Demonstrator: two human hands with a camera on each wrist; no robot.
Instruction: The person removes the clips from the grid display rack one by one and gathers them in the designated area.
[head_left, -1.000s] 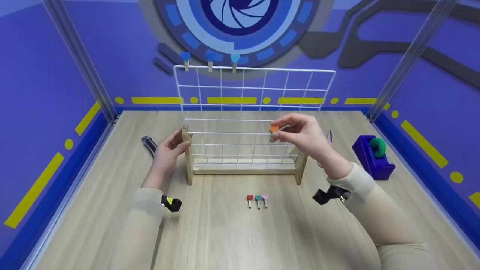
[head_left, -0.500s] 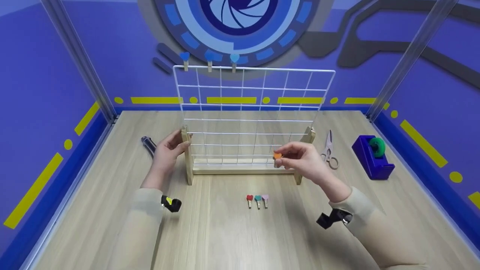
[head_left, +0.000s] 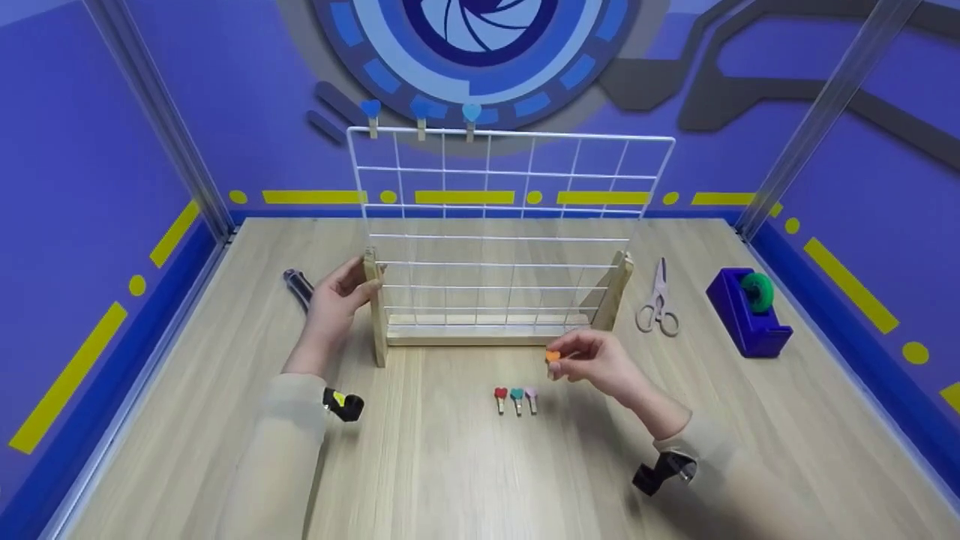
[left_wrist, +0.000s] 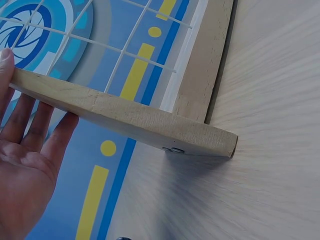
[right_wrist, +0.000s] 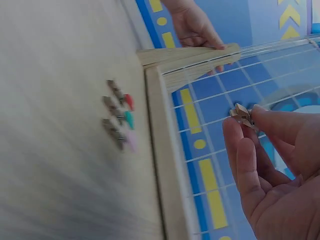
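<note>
A white wire grid point(head_left: 487, 176) stands upright in a wooden base with a post at each side. My left hand point(head_left: 335, 304) grips the left wooden post point(head_left: 376, 322), thumb in front and fingers behind, as the left wrist view also shows. Between thumb and fingertips, my right hand point(head_left: 600, 361) pinches a small wooden clothespin point(right_wrist: 243, 115) with an orange heart, in front of the base. Just left of it on the table lie three heart clothespins: red point(head_left: 501, 399), teal point(head_left: 517, 400) and pink point(head_left: 532, 399). Three blue-heart clothespins point(head_left: 421, 120) are clipped along the grid's top wire.
Scissors point(head_left: 658, 304) lie right of the base, with a blue tape dispenser point(head_left: 750, 315) holding green tape farther right. A dark-handled tool point(head_left: 298, 286) lies behind my left hand, partly hidden. Blue walls enclose the table at back and sides.
My right hand has come down and toward me from in front of the grid, still pinching the orange-heart clothespin. The scissors have come into full view. My left hand stays on the post.
</note>
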